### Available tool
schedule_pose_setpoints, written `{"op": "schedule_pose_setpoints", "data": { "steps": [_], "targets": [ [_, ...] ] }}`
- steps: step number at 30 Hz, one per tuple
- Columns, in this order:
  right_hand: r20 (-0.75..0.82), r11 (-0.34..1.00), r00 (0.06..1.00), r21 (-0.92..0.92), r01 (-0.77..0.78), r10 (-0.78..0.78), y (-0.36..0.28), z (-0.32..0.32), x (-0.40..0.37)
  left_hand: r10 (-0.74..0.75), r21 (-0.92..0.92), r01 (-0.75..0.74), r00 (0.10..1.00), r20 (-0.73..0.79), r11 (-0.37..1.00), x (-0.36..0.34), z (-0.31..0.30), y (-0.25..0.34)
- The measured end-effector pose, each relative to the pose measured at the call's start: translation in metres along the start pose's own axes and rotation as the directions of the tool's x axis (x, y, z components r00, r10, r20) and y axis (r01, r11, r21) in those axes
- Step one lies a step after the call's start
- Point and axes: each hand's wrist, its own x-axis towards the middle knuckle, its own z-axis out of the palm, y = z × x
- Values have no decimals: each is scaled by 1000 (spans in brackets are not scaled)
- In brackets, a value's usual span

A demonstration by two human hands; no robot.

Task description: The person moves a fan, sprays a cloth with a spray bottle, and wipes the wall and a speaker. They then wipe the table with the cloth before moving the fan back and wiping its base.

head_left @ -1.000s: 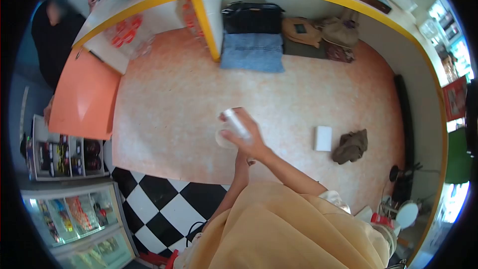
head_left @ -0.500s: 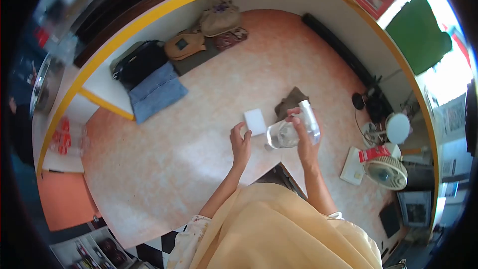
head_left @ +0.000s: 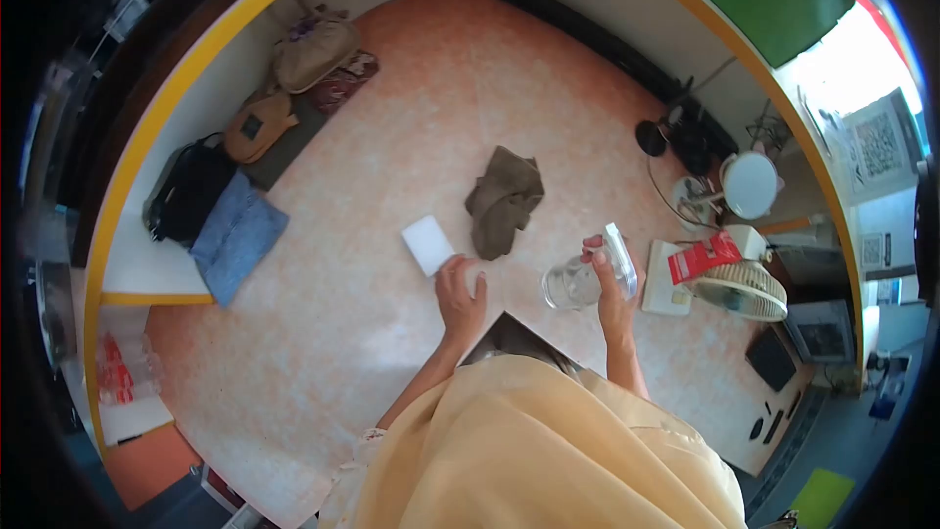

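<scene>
Clear bottle (head_left: 578,282) over orange counter (head_left: 411,88)

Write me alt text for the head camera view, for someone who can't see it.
Seen from above, the person's right-hand grip holds a clear bottle over an orange-marbled counter, while the left-hand grip rests at the edge of a white block. A crumpled brown cloth lies just beyond, and a small fan stands to the right.
</scene>
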Motion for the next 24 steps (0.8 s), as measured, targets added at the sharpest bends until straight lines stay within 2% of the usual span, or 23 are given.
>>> {"op": "schedule_pose_setpoints", "data": {
  "steps": [3,5,8,11,14,16,17,18,20,23,24],
  "targets": [
    [-63,996,995,-42,81,-83,-16,-22,4,9,-170,48,948,319,984,-20,31,23],
    [-115,990,985,-58,127,-133,-41,-34,3,178,-198,-90,854,489,976,-26,53,32],
    [-165,986,975,-99,136,-151,-55,-56,-6,418,-322,-269,648,637,908,-27,73,56],
    [-212,987,968,-116,112,-135,-57,-67,-15,409,-153,-448,557,722,881,-50,122,32],
    [-159,992,982,-94,89,-103,-48,-75,-20,251,-160,-201,610,751,966,-31,118,42],
    [-117,995,990,-65,77,-84,-41,-75,-20,-14,-168,164,752,659,972,-16,115,50],
    [-83,998,995,-24,59,-61,-33,-74,-17,-153,-197,335,779,608,922,-7,113,54],
    [-54,999,998,13,43,-42,-22,-74,-15,-239,-328,537,735,634,777,8,108,61],
    [-26,997,999,68,31,-29,-8,-69,-9,-336,-504,803,593,732,319,45,90,79],
    [154,996,986,-68,-59,69,12,-69,5,-217,-613,741,669,711,273,82,65,108],
    [153,996,986,-71,-54,65,12,-65,9,-181,-644,734,678,713,213,88,62,116]
  ]
}}
